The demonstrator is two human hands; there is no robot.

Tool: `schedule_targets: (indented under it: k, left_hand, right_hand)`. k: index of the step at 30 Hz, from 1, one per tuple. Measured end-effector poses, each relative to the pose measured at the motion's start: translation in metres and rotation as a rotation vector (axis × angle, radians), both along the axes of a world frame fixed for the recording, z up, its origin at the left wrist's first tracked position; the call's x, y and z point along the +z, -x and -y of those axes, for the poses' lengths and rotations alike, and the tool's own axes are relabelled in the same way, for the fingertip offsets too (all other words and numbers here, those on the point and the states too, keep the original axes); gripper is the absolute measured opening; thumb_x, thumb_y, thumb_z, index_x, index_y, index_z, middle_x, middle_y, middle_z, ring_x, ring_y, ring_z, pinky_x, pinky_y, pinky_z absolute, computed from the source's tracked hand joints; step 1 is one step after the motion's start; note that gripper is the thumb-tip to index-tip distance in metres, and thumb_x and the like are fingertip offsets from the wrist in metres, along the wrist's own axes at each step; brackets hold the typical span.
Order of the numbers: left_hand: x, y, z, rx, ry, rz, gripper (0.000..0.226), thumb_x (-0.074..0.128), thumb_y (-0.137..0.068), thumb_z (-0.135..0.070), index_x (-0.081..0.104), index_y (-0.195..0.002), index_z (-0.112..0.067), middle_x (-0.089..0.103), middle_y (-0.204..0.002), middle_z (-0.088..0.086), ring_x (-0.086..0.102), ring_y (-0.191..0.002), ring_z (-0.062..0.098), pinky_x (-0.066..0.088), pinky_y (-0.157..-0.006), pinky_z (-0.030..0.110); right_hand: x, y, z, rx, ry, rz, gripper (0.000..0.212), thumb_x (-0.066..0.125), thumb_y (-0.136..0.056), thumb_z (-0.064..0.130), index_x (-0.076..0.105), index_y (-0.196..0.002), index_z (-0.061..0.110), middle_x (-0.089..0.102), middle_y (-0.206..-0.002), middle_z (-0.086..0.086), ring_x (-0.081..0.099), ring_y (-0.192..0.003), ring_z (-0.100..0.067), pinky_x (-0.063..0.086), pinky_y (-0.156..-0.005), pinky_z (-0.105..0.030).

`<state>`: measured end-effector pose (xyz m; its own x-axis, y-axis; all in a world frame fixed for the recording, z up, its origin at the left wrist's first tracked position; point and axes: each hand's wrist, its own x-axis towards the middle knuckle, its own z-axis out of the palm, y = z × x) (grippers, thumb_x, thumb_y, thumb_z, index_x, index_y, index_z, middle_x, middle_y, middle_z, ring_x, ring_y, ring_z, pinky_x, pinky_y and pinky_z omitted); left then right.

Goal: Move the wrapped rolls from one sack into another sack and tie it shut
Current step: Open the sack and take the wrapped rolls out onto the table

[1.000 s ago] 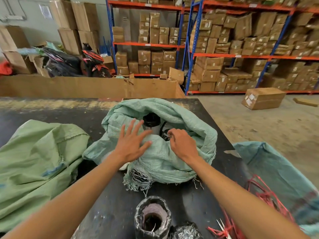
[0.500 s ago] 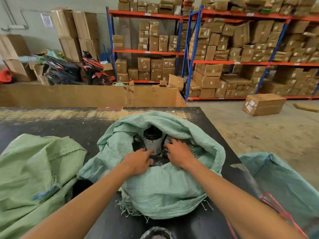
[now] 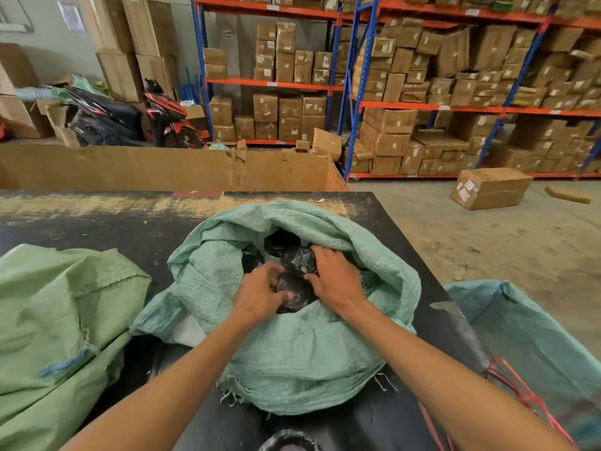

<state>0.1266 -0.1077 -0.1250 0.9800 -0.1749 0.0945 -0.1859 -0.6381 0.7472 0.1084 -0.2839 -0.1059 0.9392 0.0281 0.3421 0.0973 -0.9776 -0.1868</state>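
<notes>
A teal woven sack [image 3: 302,359] stands open in the middle of the black table [image 3: 97,222]. Inside its mouth lie several dark plastic-wrapped rolls [image 3: 297,260]. My left hand [image 3: 260,296] is in the mouth with fingers curled round a wrapped roll [image 3: 292,292]. My right hand [image 3: 336,279] grips the rolls from the right side, thumb on the lower one. A light green sack [image 3: 55,327] lies slumped on the table to the left. Another teal sack [image 3: 527,340] hangs off the table's right side.
Another wrapped roll [image 3: 287,442] peeks in at the bottom edge. Red ties [image 3: 520,395] lie at the table's right edge. A long cardboard bin [image 3: 162,167] stands behind the table, with shelves of boxes, motorbikes and a loose box [image 3: 491,187] beyond.
Both hands went from the sack's rim down into its mouth and closed around the wrapped rolls. The view tilted up, so the roll near me slid almost out of frame.
</notes>
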Motion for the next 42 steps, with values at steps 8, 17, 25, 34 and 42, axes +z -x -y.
schedule_targets:
  k: [8,17,25,34,42]
  left_hand:
    - [0.083,0.033,-0.007,-0.023,0.235,0.291,0.033,0.081,-0.076,-0.015,0.062,-0.099,-0.03,0.067,-0.09,-0.006,0.064,-0.088,0.008,0.052,-0.08,0.026]
    - [0.13,0.099,-0.054,-0.249,0.233,0.509,0.044,0.08,-0.078,-0.007,0.064,-0.114,-0.029,0.07,-0.102,-0.009,0.064,-0.098,0.01,0.046,-0.082,0.02]
    - [0.122,0.149,-0.077,-0.276,0.217,0.485,0.049,0.082,-0.076,-0.005,0.069,-0.114,-0.032,0.072,-0.107,-0.006,0.067,-0.1,0.013,0.052,-0.087,0.042]
    - [0.102,0.201,-0.107,-0.231,0.227,0.571,0.04,0.082,-0.074,0.002,0.073,-0.105,-0.021,0.074,-0.1,-0.008,0.067,-0.096,0.009,0.047,-0.087,0.016]
    - [0.077,0.235,-0.137,-0.262,0.201,0.555,0.04,0.079,-0.075,0.006,0.073,-0.107,-0.017,0.072,-0.104,-0.01,0.064,-0.1,-0.001,0.045,-0.09,0.013]
  right_hand:
    - [0.03,0.044,0.015,-0.013,-0.287,0.369,0.061,0.069,-0.087,0.045,0.05,-0.136,0.014,0.063,-0.122,-0.002,0.057,-0.112,-0.019,0.053,-0.09,-0.036]
    - [0.054,0.113,0.03,-0.031,-0.965,0.381,0.053,0.068,-0.091,0.04,0.049,-0.134,0.017,0.064,-0.116,0.0,0.061,-0.105,-0.015,0.05,-0.09,-0.034]
    - [0.044,0.146,0.044,0.128,-1.191,0.086,0.024,0.071,-0.086,0.035,0.062,-0.103,0.021,0.071,-0.1,-0.003,0.07,-0.086,-0.016,0.059,-0.066,-0.037]
    - [0.012,0.199,0.051,0.105,-1.089,-0.308,0.038,0.07,-0.087,0.036,0.067,-0.107,0.003,0.069,-0.092,-0.014,0.067,-0.065,-0.023,0.052,-0.044,-0.026]
    - [-0.004,0.257,0.048,-0.112,-0.964,-0.453,0.043,0.065,-0.077,0.061,0.075,-0.101,0.028,0.069,-0.101,0.01,0.063,-0.088,-0.009,0.053,-0.07,-0.019]
